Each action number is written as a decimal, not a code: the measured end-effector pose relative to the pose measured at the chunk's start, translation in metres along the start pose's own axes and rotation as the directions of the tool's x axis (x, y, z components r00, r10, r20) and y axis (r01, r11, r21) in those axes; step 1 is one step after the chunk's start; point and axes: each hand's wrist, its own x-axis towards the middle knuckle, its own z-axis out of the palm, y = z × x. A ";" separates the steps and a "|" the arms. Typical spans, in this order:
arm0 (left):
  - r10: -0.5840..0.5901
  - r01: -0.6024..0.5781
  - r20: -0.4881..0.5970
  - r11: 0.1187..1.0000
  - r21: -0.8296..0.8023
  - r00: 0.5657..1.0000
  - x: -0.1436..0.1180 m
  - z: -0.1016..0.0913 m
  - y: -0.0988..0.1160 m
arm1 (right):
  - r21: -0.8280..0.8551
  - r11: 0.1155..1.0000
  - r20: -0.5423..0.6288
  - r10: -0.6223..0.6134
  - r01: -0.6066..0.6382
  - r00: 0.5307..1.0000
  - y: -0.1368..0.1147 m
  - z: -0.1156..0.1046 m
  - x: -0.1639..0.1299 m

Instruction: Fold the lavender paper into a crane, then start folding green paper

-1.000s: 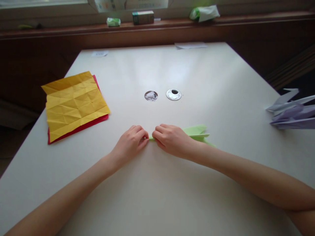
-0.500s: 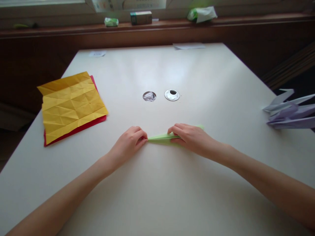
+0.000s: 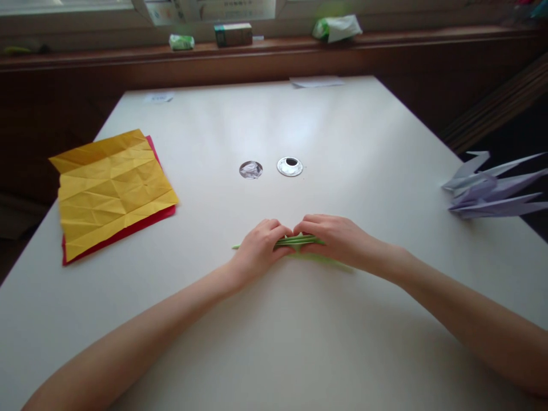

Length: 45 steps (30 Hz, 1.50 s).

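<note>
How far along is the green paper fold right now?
Done: green paper is already a narrow, layered strip flat on the table. In hand: left hand and right hand press it. Left: its final shape isn't formed; yellow sheet lies creased, untouched.

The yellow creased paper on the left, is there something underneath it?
Yes. Under the yellow creased paper lies a red sheet, showing only as a strip along its near and right edges. The rest of the red sheet is covered, so nothing more of it, or of anything below, can be seen.

White table (image 3: pixel 274 125) below dark windowsill (image 3: pixel 385 37)
</note>
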 end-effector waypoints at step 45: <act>0.036 -0.033 -0.026 0.994 0.102 0.999 -0.006 -0.006 -0.008 | 0.449 0.894 -0.234 0.132 -0.014 0.963 0.045 0.017 -0.042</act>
